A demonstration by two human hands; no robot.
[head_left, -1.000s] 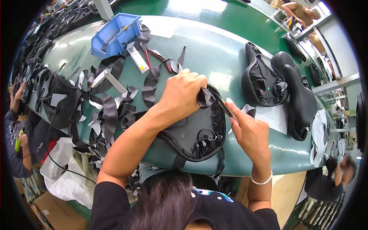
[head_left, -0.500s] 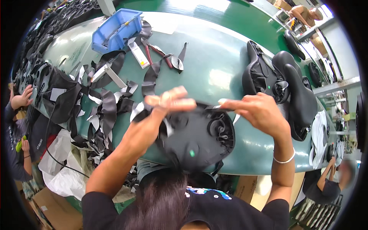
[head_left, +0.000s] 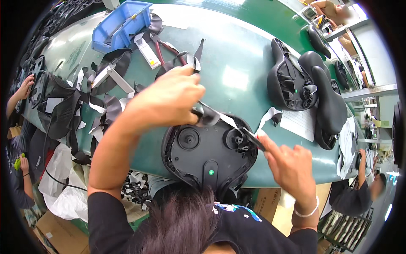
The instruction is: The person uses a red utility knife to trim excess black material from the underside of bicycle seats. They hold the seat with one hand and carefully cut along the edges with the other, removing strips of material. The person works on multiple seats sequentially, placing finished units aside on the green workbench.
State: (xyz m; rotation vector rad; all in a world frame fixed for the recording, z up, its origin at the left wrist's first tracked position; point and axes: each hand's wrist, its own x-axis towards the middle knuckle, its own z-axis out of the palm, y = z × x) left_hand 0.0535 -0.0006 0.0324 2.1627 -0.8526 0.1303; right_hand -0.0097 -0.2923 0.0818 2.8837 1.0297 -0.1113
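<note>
An upturned black bicycle saddle (head_left: pixel 192 156) lies on the table edge in front of me, its underside showing two round mounts and a green dot. My left hand (head_left: pixel 169 99) is closed above its left far rim, gripping one end of a trim strip (head_left: pixel 224 118), black with a pale underside. That strip stretches taut toward the saddle's right far edge. There my right hand (head_left: pixel 287 165) is closed on a slim dark tool (head_left: pixel 253 139), perhaps a knife, whose tip meets the strip. A loose pale strip end (head_left: pixel 267 117) curls beyond it.
More black saddles (head_left: pixel 292 80) (head_left: pixel 327 101) stand at right by a white sheet (head_left: pixel 298 125). A blue bin (head_left: pixel 122 26), red-handled pliers (head_left: pixel 159 51), a white box (head_left: pixel 147 51) and many scraps (head_left: pixel 114 106) occupy the left. Other people work at both sides.
My left hand has moved up and right, drawing the strip taut across the saddle. My right hand has come down, nearer the saddle's right edge. The saddle's underside is sharper and less covered.
</note>
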